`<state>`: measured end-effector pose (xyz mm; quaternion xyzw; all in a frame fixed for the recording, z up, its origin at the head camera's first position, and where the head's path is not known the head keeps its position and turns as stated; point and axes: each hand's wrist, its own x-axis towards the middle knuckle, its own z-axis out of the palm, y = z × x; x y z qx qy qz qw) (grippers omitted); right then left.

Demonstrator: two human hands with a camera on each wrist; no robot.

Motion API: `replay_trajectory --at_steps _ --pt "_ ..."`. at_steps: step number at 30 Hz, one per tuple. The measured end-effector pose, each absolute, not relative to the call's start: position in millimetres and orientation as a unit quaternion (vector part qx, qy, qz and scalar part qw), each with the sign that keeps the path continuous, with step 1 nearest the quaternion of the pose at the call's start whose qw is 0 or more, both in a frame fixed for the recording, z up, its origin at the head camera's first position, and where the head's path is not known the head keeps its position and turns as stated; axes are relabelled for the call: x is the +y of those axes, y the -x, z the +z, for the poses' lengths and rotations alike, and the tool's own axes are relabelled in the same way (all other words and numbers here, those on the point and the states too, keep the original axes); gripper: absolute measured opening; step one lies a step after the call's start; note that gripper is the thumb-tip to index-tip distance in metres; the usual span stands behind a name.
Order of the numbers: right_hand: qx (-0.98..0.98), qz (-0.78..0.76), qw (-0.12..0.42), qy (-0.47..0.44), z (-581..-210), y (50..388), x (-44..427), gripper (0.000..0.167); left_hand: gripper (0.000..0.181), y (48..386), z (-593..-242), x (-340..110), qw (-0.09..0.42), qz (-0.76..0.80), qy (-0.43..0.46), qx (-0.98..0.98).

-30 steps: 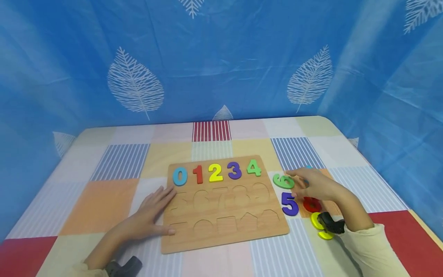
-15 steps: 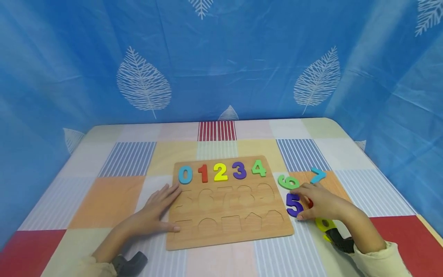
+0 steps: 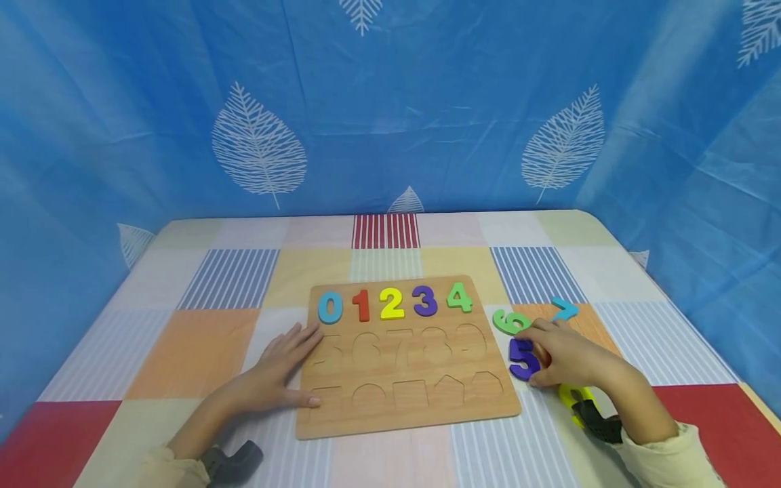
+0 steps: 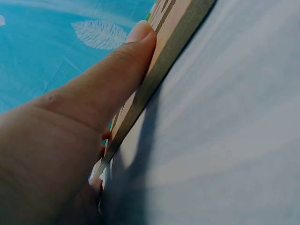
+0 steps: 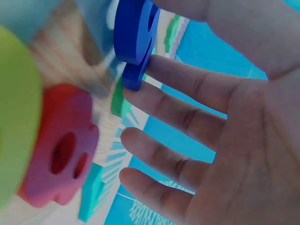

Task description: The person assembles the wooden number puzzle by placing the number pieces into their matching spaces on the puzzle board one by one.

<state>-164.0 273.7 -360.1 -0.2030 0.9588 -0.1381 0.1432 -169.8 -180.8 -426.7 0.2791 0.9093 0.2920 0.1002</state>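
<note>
A wooden number puzzle board [image 3: 390, 410] lies on the table with 0, 1, 2, 3 and 4 in its top row; the two lower rows show bare outlines. My left hand [image 3: 274, 373] rests on its left edge, and in the left wrist view the thumb [image 4: 126, 61] lies along the rim. Right of the board, my right hand [image 3: 573, 356] pinches a purple number 5 [image 3: 522, 362], thumb at its near end and fingertips at its far end. That 5 looks blue in the right wrist view, where fingertips [image 5: 136, 96] touch it.
A green number piece [image 3: 508, 322] lies just beyond the 5, and a blue 7 [image 3: 565, 309] farther back. Under the right hand sit a red 8-like piece [image 5: 63, 145] and yellow pieces [image 3: 570, 393]. A checked cloth covers the table; a blue leaf-patterned curtain [image 3: 403, 102] hangs behind.
My right hand has moved from above the green and red pieces down onto the purple 5, uncovering the blue 7. The left hand keeps its place on the board; the head view has shifted slightly.
</note>
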Motion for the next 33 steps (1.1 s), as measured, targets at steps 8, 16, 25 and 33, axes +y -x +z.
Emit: replay_trajectory --at_steps 8,16,25,33 --pt "0.962 -0.124 0.112 0.213 -347.8 175.5 257.3 0.058 0.098 166.2 -425.9 -184.2 0.102 0.295 -0.273 0.910" --pt "0.961 -0.117 0.109 0.227 -334.4 193.6 214.9 0.060 0.097 165.1 -427.6 -186.1 0.095 0.299 -0.275 0.909" --pt "0.945 -0.138 0.120 0.270 -326.4 210.5 161.8 0.060 0.098 166.6 -424.8 -183.2 0.100 0.293 -0.273 0.911" --pt "0.935 -0.133 0.113 0.310 -323.7 216.1 117.8 0.058 0.100 167.1 -422.8 -180.3 0.112 0.290 -0.272 0.911"
